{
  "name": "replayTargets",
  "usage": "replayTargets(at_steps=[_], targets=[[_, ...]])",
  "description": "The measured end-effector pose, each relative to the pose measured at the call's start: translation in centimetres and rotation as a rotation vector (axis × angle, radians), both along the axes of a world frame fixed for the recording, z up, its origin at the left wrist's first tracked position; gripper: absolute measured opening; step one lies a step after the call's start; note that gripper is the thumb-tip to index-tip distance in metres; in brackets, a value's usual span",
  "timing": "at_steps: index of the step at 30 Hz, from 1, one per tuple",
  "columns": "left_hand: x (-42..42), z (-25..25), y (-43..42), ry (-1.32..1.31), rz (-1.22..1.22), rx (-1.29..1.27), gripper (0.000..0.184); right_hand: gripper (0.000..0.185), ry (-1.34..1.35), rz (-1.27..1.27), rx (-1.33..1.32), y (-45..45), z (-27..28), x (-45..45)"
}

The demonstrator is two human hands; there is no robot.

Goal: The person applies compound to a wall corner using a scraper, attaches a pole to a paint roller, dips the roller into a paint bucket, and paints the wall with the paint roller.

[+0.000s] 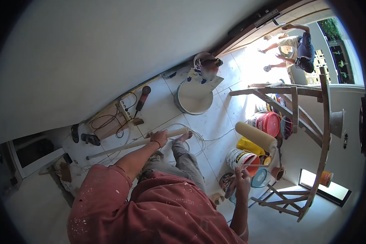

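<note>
My left hand (158, 138) reaches out to the left with its fingers closed round a long pale pole (118, 149). The pole runs from the left floor area to above my foot. On the right, my right hand (242, 178) grips the handle of a paint roller. Its fuzzy cream roller sleeve (256, 137) lies above and to the right of that hand, joined by a thin metal frame. Below the roller are a yellow container (247, 145) and a white and red paint bucket (236, 157).
A large bucket of pale paint (195, 97) stands on the tiles. An angle grinder (143, 98), cables and a power strip (124, 110) lie along the wall. A wooden trestle (325, 122) and red-lidded bucket (268, 123) are at right. Another person (303, 51) is outside the doorway.
</note>
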State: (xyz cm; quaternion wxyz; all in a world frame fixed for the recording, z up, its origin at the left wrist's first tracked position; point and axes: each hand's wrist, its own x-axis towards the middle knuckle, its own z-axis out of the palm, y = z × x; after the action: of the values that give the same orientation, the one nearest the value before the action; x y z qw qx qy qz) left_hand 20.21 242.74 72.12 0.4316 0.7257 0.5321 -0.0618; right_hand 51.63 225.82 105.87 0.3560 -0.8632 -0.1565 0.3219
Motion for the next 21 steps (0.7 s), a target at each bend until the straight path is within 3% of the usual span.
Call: replayTargets(at_steps=[1, 3, 5, 7, 8, 11, 12, 14, 18, 21], targets=[[0.6, -0.3, 0.6, 0.026, 0.010, -0.021, 0.034, 0.019, -0.032, 0.008, -0.126, -1.3, -3.3, 1.8], [1.5, -1.6, 1.3, 0.106, 0.011, -0.048, 0.034, 0.035, -0.366, 0.309, -0.232, -1.9, -7.9, 3.3], [2.1, -2.1, 2.4, 0.156, 0.013, -0.097, 0.036, 0.040, -0.225, 0.451, -0.354, 1.1, -9.2, 3.1], [2.8, -2.9, 3.1, 0.224, 0.022, -0.151, 0.038, 0.034, 0.030, 0.449, -0.279, 2.5, -14.1, 4.1], [3.1, -3.5, 3.2, 0.260, 0.024, -0.183, 0.040, 0.021, 0.164, 0.455, -0.206, 4.0, -16.0, 4.6], [3.4, -5.8, 5.3, 0.207, 0.072, -0.340, 0.039, 0.023, 0.529, 0.239, -0.145, 12.9, -17.9, 5.8], [3.2, -7.7, 6.0, 0.174, 0.028, -0.341, 0.039, 0.018, 0.557, 0.217, -0.067, 15.9, -18.1, 6.2], [3.0, -11.1, 7.8, 0.108, -0.070, -0.343, 0.038, 0.017, 0.537, 0.235, -0.212, 18.5, -22.1, 8.2], [5.5, -18.0, 12.5, 0.419, -0.002, -0.360, 0.041, 0.020, 0.479, 0.163, -0.318, 19.1, -26.7, 9.4], [4.1, -27.5, 12.8, 0.644, 0.037, -0.397, 0.044, 0.020, 0.445, 0.022, -0.321, 14.5, -29.5, 9.5]])
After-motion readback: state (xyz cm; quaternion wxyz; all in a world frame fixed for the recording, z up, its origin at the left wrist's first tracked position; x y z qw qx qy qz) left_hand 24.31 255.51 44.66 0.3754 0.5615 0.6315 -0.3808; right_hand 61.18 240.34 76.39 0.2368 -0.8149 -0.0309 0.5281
